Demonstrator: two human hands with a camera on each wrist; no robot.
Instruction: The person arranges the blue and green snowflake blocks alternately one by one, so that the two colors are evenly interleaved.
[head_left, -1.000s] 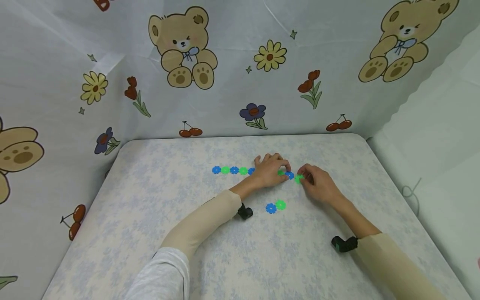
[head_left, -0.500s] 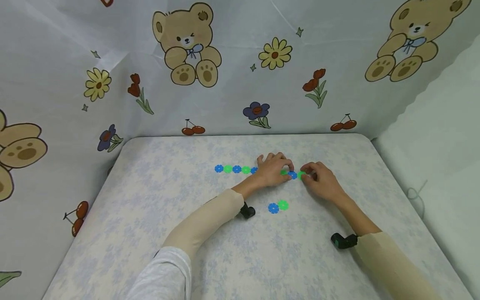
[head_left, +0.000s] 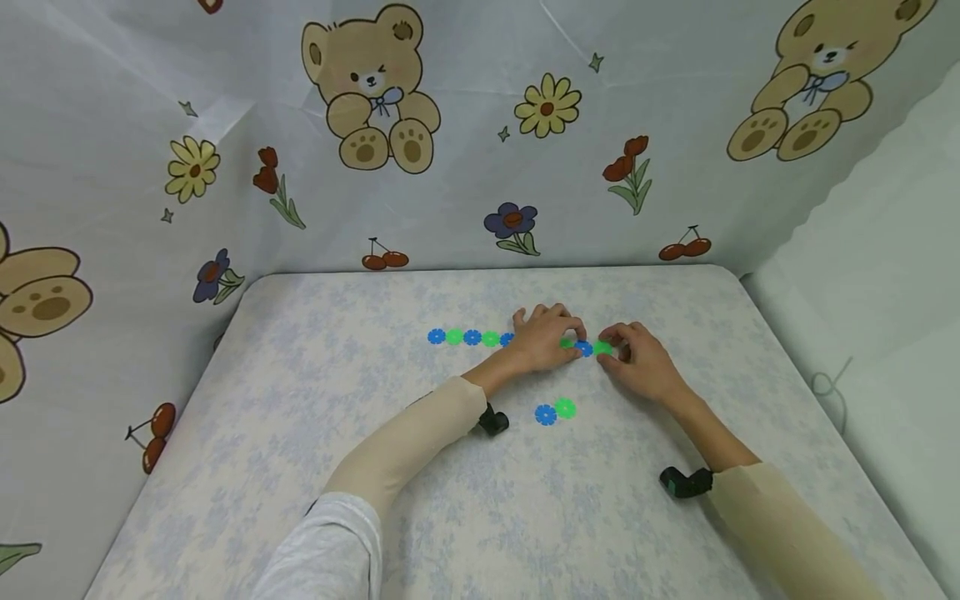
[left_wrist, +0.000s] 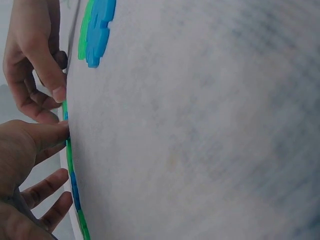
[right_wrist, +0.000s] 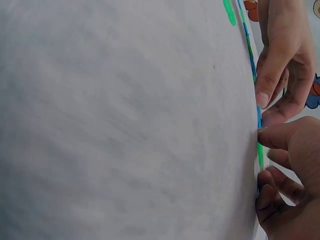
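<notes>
A row of blue and green notched, flower-shaped discs lies across the table, starting at a blue disc (head_left: 437,337); its middle is hidden under my left hand (head_left: 536,343). That hand pinches a blue disc (head_left: 585,349) near the row's right end, with its other fingers spread. My right hand (head_left: 642,365) holds the green disc (head_left: 603,347) at the right end between thumb and fingers. This green disc lies flat against the blue one; whether their notches interlock is too small to tell. In the right wrist view, thumb and fingers are at the edge of the strip (right_wrist: 260,152).
Nearer me lie a separate blue disc (head_left: 546,414) and green disc (head_left: 566,407), touching or overlapping. Black wrist cameras (head_left: 686,482) hang by both forearms. A cloth printed with bears stands behind the pale patterned table (head_left: 480,517).
The green disc in my right hand, tilted and lower a second ago, now lies level and in line with the blue disc. My right fingers have spread slightly; my left hand has stayed in place.
</notes>
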